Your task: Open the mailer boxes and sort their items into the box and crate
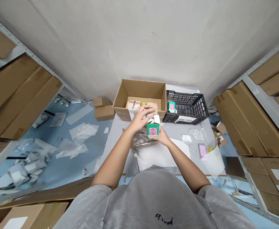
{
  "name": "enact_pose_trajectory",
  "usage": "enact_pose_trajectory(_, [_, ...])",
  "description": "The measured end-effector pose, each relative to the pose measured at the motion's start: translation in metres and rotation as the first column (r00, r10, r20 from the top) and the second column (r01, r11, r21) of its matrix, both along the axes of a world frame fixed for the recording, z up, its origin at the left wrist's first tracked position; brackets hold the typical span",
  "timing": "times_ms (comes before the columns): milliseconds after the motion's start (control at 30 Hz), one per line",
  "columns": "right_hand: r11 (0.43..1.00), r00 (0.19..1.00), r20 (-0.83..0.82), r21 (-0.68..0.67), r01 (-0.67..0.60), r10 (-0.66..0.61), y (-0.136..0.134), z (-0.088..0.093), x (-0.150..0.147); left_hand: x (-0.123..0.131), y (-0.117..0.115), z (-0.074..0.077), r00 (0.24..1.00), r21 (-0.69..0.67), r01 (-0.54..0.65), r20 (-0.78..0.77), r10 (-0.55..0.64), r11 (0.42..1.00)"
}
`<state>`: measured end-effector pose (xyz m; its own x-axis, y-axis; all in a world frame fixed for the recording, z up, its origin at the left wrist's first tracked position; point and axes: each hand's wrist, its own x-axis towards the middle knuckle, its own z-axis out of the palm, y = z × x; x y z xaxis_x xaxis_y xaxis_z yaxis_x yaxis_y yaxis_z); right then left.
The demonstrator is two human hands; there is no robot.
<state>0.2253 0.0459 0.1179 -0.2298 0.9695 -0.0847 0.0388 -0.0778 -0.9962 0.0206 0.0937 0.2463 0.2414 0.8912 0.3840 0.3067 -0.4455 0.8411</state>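
Note:
A small green box (153, 129) with a pink picture on its front is held up over the table, its top flaps raised. My right hand (162, 137) grips it from the right and below. Just above its opening is my left hand (141, 117), fingers bent and partly blurred; whether they hold anything I cannot make out. Behind the hands stands a large open cardboard box (143, 86) with several small packages (133, 104) inside. Below the green box lies a shallow open carton (143, 140) containing clear plastic, partly hidden by my hands.
To the right, a black plastic crate (189, 97) holds another green box (171, 107). Bubble wrap (198, 134) and paper scraps lie on the white table (177, 129). Shelves with cardboard boxes (237, 117) flank both sides. Packing waste (83, 130) litters the blue floor.

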Motion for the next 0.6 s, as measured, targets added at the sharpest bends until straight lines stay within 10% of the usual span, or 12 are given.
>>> enact_pose_trajectory(267, [0.999,0.998,-0.060,0.032,0.027,-0.025,-0.003,0.020,0.008,0.004,-0.016,-0.029,0.913,-0.227,0.208,0.395,-0.105,0.951])
enact_pose_trajectory(600, [0.999,0.989,-0.139,-0.014,-0.046,0.044,-0.005,0.023,0.010,0.015,-0.031,-0.036,0.910,-0.310,0.184,0.412,-0.043,0.933])
